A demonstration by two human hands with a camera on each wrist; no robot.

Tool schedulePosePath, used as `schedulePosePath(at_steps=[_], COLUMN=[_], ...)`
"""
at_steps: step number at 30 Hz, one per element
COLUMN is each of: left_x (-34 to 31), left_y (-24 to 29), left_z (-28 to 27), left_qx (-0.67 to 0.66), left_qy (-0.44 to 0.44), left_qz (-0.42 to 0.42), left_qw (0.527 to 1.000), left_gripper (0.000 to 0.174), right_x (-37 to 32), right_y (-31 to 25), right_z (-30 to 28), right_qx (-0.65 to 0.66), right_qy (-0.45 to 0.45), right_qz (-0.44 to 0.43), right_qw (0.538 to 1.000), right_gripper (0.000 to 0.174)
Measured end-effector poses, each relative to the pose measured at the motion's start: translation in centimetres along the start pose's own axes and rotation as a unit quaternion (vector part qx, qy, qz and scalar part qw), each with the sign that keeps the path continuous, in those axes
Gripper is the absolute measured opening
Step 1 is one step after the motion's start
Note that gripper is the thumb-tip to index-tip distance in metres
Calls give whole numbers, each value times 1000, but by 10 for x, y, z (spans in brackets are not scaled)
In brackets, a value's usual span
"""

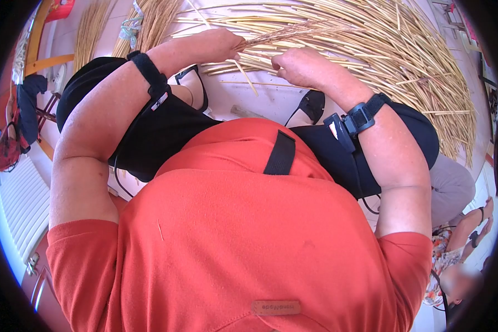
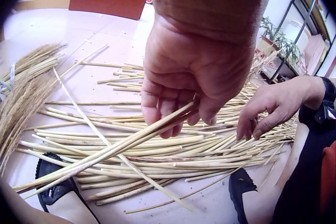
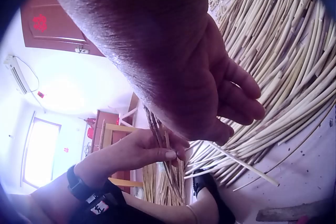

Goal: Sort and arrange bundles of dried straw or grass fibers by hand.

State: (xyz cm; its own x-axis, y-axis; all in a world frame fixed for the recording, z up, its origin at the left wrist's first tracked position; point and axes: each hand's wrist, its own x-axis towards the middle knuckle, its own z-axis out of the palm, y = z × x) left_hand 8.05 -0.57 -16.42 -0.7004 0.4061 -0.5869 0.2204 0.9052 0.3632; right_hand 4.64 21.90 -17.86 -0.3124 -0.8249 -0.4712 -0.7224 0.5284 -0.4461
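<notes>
My left hand (image 1: 218, 45) grips a small bunch of dry reed stalks (image 2: 121, 149) between thumb and fingers. In the head view the feathery seed-head part of that bunch (image 1: 285, 36) points right, over the floor pile. My right hand (image 1: 301, 65) hangs just to the right, its fingers loosely bent and holding nothing. From the right wrist, this hand (image 3: 226, 87) hovers in front of a large pile of cut stalks (image 3: 283, 56). One pale loose stalk (image 2: 79, 106) crosses behind the held bunch in the left wrist view.
Bundles of feathery reeds, one bound with a tie (image 1: 130, 27), lie at the back left near a wooden frame (image 1: 36, 50). The stalk pile (image 1: 382, 61) spreads over the floor at the right. Black shoes (image 1: 310, 105) stand close below my hands. Another person (image 1: 459, 249) sits at far right.
</notes>
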Motion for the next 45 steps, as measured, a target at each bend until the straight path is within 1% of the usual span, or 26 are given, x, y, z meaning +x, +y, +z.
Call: schedulePosePath(at_steps=[4, 7, 14, 17, 19, 24, 26, 30, 35, 42, 44, 45], left_x=[0, 0, 0, 0, 0, -2, -2, -2, 1, -2, -3, -2], left_y=[3, 2, 0, 0, -1, -1, 0, -4, -7, 1, 8, 7], left_z=[-2, 0, 1, 1, 0, 1, 2, 4, 6, 1, -1, -1], left_qx=[-1, 1, 8, 12, -2, 11, 18, 3, 23, 15, 22, 22], left_qy=[-18, -8, -14, -18, -10, -8, -1, 0, -2, -7, -35, -35], left_qz=[-24, -18, -26, -22, 6, 5, 3, 13, 13, 12, -50, -50], left_qw=[1000, 1000, 1000, 1000, 1000, 1000, 1000, 1000, 1000, 1000, 998, 998], left_gripper=[28, 29, 29, 29, 25, 25, 26, 27, 28, 27, 31, 31], right_x=[-1, 0, 0, -1, -1, -1, -1, -2, -3, 1, -1, -1], right_y=[1, 2, 5, 4, 5, 6, 5, 5, 6, 10, 8, 9], right_z=[0, 1, 5, 4, 4, 6, 6, 6, 6, 10, 7, 8], right_qx=[5, 1, 4, 2, 3, 3, 8, -3, -2, -1, -2, -1], right_qy=[-1, -1, 7, 1, -1, -9, -14, -17, -12, -17, -17, -17], right_qz=[2, 1, -8, 0, 1, 7, 24, 26, 23, 26, 27, 27], right_qw=[1000, 1000, 1000, 1000, 1000, 1000, 1000, 1000, 1000, 1000, 999, 999], right_gripper=[23, 23, 23, 23, 23, 23, 23, 23, 24, 24, 24, 24])
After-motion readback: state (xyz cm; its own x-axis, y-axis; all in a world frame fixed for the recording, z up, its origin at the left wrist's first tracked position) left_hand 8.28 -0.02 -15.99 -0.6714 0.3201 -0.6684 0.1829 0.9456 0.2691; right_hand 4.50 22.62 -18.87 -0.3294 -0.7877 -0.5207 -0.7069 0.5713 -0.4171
